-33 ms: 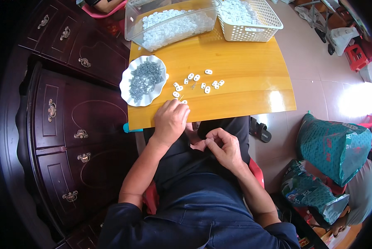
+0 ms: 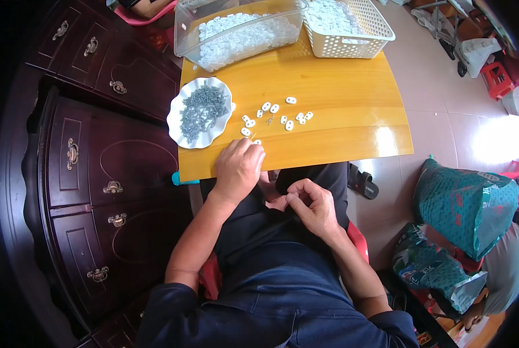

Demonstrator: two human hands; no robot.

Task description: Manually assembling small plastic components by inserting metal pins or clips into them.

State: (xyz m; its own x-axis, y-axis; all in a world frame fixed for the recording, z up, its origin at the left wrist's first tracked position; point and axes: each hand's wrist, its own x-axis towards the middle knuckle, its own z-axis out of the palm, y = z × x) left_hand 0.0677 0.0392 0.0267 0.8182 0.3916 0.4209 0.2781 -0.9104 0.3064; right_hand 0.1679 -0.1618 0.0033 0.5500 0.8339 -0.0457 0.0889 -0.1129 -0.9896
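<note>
The yellow desk (image 2: pixel 352 81) carries a white dish (image 2: pixel 174 123). Your right hand (image 2: pixel 314 207) has its fingers together above your lap; your left hand (image 2: pixel 239 163), its fingers' hold too hidden to tell, is beside a white piece (image 2: pixel 257 142) that a careless nudge could send over the edge.

No wording is clear enough to read, but print shows in three places, all on the right. The large bag (image 2: pixel 445 191), teal, bears red characters, one group above another, on its side, and a patch of smaller print near its far edge. Nearer, the small bag (image 2: pixel 417 261) carries pale lettering across its middle, bent by creases. On the floor (image 2: pixel 387 211) between the table (image 2: pixel 346 136) and the large bag, a dark sandal (image 2: pixel 366 187) has a tiny pale mark on its strap.
</note>
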